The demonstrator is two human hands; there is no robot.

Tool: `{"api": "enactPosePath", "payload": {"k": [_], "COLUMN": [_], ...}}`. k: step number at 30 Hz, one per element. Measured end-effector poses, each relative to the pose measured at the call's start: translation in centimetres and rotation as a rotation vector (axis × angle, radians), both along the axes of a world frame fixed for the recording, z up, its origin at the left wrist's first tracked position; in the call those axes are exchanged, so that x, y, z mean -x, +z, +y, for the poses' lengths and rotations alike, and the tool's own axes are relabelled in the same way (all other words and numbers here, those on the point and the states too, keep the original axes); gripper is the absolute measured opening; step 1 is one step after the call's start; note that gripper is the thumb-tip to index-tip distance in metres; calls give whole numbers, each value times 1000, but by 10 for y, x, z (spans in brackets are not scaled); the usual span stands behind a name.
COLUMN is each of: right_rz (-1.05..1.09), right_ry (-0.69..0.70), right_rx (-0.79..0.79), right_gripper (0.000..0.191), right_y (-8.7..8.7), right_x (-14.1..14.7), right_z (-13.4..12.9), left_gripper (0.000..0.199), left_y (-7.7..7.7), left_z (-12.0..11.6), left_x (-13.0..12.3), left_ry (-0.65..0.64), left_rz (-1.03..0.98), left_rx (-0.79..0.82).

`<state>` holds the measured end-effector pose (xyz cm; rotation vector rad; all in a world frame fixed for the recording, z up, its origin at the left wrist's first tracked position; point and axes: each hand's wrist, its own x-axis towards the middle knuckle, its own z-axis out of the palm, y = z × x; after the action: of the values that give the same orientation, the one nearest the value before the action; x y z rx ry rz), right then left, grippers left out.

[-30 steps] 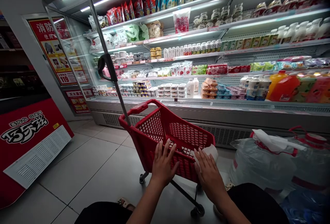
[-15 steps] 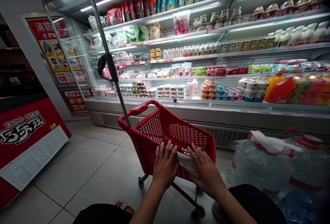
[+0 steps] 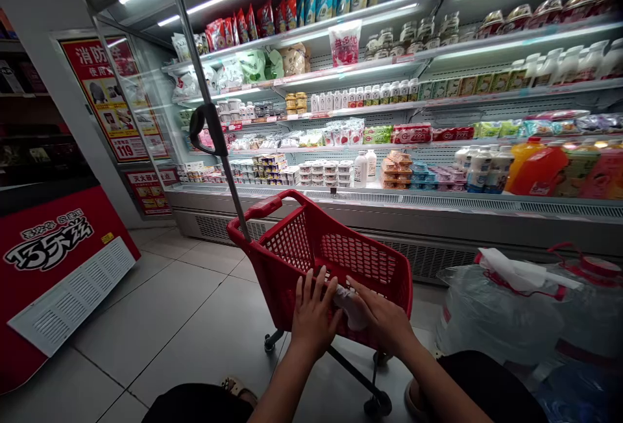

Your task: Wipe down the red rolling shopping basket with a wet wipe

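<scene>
A red plastic shopping cart (image 3: 360, 257) on black wheels stands in front of me, its basket showing no goods. My left hand (image 3: 314, 316) lies open against the near side of the basket, fingers spread and pointing up over the rim area. Just to the right, my right hand (image 3: 384, 319) presses a crumpled white tissue (image 3: 353, 309) against the same red side, its fingers drawn together over it. Part of the tissue is hidden beneath that hand. Neither hand touches the cart's push handle.
A metal pole (image 3: 192, 40) with a black grip (image 3: 208, 130) rises by the cart handle. Behind runs a refrigerated shelf (image 3: 341, 197) of dairy goods and drinks. Large water bottles (image 3: 506, 313) stand right, with white tissue (image 3: 516, 270) on top. A red freezer (image 3: 68, 267) stands left.
The tissue was spread fairly flat beneath my right hand's spread fingers; it is now bunched up, with those fingers closed together. My left hand stays nearly in place.
</scene>
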<state>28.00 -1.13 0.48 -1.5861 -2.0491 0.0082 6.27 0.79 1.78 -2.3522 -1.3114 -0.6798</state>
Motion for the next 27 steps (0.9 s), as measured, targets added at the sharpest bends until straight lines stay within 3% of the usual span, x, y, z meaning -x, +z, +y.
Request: {"api": "enactPosePath", "payload": {"k": [8, 13, 20, 23, 27], "right_rz": [-157, -191, -207, -176, -177], "right_ry": [140, 80, -94, -195, -159], "right_rx": [-160, -246, -335, -388, -381], "right_gripper": [58, 57, 58, 61, 74], "right_y": [-6, -13, -34, -30, -20], "right_x": [-11, -18, -69, -62, -27], "right_z": [13, 3, -22, -28, -27], "left_gripper": [73, 72, 71, 72, 73], "left_y": [-5, -4, -4, -4, -2], "left_z": [-1, -1, -4, -5, -7], "left_x": [-8, -6, -12, -15, -15], "left_ry": [-4, -25, 24, 29, 35], "left_rz": [-19, -6, 3, -4, 1], "left_rx": [-16, -27, -90, -104, -93]}}
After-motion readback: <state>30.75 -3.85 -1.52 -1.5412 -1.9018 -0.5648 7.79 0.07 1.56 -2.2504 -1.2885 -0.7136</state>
